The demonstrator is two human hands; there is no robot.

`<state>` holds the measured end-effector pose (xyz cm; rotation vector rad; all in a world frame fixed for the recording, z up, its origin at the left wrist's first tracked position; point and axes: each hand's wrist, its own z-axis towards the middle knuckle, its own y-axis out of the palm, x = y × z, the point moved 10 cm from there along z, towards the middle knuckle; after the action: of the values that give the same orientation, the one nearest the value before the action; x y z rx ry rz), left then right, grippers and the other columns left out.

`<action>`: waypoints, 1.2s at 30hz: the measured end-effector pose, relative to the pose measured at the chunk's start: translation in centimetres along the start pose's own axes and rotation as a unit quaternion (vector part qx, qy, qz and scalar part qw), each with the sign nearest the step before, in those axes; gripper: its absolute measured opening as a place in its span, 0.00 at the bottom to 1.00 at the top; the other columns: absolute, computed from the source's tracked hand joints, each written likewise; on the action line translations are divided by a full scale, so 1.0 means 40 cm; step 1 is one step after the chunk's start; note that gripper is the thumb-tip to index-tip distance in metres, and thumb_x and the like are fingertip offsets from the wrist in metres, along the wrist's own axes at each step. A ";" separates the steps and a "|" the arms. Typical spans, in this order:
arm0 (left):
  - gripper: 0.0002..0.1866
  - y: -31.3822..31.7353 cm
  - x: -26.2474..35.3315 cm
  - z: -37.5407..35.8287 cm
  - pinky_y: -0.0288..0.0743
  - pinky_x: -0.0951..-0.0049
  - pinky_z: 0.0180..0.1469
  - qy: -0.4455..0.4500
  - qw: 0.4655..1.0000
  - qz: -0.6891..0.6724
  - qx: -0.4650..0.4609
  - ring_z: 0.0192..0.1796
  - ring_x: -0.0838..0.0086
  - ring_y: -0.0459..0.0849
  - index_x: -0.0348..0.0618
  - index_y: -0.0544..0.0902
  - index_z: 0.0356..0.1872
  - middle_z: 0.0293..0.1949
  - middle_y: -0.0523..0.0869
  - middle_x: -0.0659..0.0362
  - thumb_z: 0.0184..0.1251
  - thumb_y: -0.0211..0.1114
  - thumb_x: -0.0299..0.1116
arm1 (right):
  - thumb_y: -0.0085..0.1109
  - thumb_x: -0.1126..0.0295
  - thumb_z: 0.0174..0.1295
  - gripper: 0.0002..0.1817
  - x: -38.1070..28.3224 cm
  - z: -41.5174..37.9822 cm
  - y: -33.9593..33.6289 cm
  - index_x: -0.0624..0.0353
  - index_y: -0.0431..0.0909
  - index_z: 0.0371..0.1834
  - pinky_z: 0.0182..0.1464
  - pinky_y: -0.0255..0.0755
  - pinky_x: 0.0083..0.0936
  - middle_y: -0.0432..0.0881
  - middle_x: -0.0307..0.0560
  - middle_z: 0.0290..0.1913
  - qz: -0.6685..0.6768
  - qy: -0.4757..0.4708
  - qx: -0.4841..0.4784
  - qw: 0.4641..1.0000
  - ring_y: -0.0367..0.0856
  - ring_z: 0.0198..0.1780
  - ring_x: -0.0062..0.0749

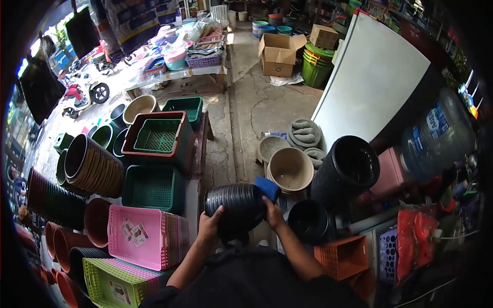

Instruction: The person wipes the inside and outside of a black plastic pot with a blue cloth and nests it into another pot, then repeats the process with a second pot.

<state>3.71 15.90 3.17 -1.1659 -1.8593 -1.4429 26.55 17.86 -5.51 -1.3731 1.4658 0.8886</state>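
A stack of nested black plastic pots (233, 203) lies on its side in front of my body, its ridged rims facing up. My left hand (209, 226) is closed around the left end, thumb on top. At the right end, my right hand (273, 213) is closed with a blue cloth (268, 188) that lies against the pots; its thumb rests near the stack's edge. The fingers behind the pots are hidden. Just beyond the stack stands a beige pot (290, 169), and a black bucket (310, 220) is right of my right hand.
Pink baskets (136, 236), green baskets (154, 187) and stacked brown pots (95, 164) crowd the left side. To the right are a tall black pot stack (346, 167), orange pots (344, 254) and a white panel (372, 77). A cardboard box (279, 56) sits farther down the concrete aisle.
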 end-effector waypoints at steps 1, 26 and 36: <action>0.19 0.005 -0.010 -0.002 0.79 0.67 0.52 -0.007 1.000 0.002 -0.003 0.46 0.66 0.85 0.33 0.78 0.49 0.45 0.84 0.52 0.64 0.68 0.36 | 0.46 0.57 0.70 0.26 -0.058 -0.049 -0.019 0.71 0.73 0.58 0.62 0.66 0.29 0.80 0.58 0.53 -0.059 -0.166 0.015 0.984 0.77 0.58 0.42; 0.16 0.599 -0.511 -0.090 0.80 0.55 0.35 0.263 0.483 0.627 -0.551 0.39 0.54 0.85 0.51 0.80 0.50 0.42 0.84 0.53 0.60 0.57 0.31 | 0.53 0.61 0.67 0.23 0.140 -0.784 -0.439 0.68 0.71 0.58 0.60 0.68 0.29 0.77 0.49 0.55 0.419 -0.099 0.465 0.774 0.76 0.56 0.34; 0.29 0.560 -0.768 -0.039 0.80 0.59 0.46 0.139 0.347 0.731 -0.570 0.46 0.57 0.86 0.45 0.82 0.45 0.41 0.87 0.51 0.52 0.69 0.59 | 0.51 0.60 0.68 0.24 0.199 -0.873 -0.437 0.68 0.70 0.59 0.59 0.70 0.29 0.78 0.50 0.54 0.408 -0.085 0.499 0.760 0.77 0.55 0.36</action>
<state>38.18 6.17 -9.68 -1.8873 1.0874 -1.1737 39.24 -19.54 -0.26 0.1848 1.9582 0.5026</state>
